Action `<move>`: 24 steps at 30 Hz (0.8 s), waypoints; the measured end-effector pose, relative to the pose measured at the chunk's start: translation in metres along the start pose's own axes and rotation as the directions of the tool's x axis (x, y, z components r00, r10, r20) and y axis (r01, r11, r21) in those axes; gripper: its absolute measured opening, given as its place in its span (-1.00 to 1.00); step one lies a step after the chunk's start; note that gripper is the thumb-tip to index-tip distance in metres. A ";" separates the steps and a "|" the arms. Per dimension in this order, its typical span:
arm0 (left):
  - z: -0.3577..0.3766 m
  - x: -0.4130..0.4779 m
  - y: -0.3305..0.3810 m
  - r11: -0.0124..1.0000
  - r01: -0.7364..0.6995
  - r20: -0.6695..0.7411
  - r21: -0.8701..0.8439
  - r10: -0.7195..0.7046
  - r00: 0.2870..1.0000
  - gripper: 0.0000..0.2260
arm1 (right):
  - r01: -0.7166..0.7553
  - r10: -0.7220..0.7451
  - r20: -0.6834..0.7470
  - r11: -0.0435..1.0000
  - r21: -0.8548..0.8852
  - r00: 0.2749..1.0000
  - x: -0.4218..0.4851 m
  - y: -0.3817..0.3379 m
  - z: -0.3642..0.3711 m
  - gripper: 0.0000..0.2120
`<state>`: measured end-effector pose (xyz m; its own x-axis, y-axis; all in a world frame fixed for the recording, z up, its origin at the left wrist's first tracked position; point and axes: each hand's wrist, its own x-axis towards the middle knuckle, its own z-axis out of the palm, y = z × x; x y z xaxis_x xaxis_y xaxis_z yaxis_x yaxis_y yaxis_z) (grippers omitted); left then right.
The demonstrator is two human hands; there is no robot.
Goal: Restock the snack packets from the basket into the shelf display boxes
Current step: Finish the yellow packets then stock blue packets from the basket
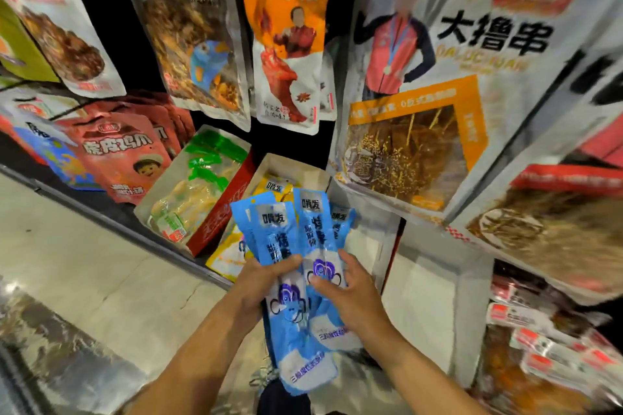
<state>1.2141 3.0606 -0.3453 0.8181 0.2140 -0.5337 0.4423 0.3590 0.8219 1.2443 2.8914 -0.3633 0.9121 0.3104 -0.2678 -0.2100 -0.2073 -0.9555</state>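
Currently a fan of blue snack packets (313, 229) hangs just in front of the display box (296, 163). The left hand (266, 283) curls round the bundle; the right hand (354, 293) pinches its right side.

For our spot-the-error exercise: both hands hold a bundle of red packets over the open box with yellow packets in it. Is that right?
Not quite: the head view shows blue packets, not red. The left hand and right hand do hold the bundle over the open box with yellow packets in it.
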 end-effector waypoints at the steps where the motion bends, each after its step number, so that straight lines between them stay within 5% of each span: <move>1: 0.002 0.002 -0.004 1.000 0.002 -0.022 0.017 -0.001 1.000 -0.78 | -0.007 0.007 -0.073 1.000 0.007 0.997 0.000 0.001 -0.009 -0.63; 4: 0.003 0.009 -0.013 1.000 0.025 -0.132 0.013 -0.023 0.991 -0.79 | -0.077 0.038 -0.296 0.989 -0.122 0.954 0.018 0.014 -0.036 -0.46; 7: -0.003 0.013 -0.018 0.999 0.029 -0.184 -0.029 -0.034 0.982 -0.80 | -0.201 0.055 -0.347 0.893 -0.402 0.936 0.047 0.024 -0.043 -0.25; 11: -0.005 0.019 -0.020 0.999 -0.004 -0.165 -0.053 -0.005 0.986 -0.83 | -0.311 0.076 -0.316 0.500 -0.808 0.946 0.083 0.056 -0.035 -0.48; 13: 0.001 0.020 -0.020 0.998 -0.006 -0.124 -0.060 -0.002 0.992 -0.85 | -0.336 0.096 -0.322 0.321 -0.886 0.942 0.084 0.076 -0.031 -0.37; 24: 0.000 0.016 -0.034 0.997 0.020 -0.108 -0.077 -0.029 0.994 -0.81 | -0.296 0.221 -0.233 0.322 -0.899 0.947 0.039 0.099 -0.020 -0.31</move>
<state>1.2120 3.0522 -0.3816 0.7607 0.3002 -0.5755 0.4292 0.4325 0.7929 1.2661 2.8646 -0.4660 0.8995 0.0322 -0.4357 -0.0212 -0.9929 -0.1172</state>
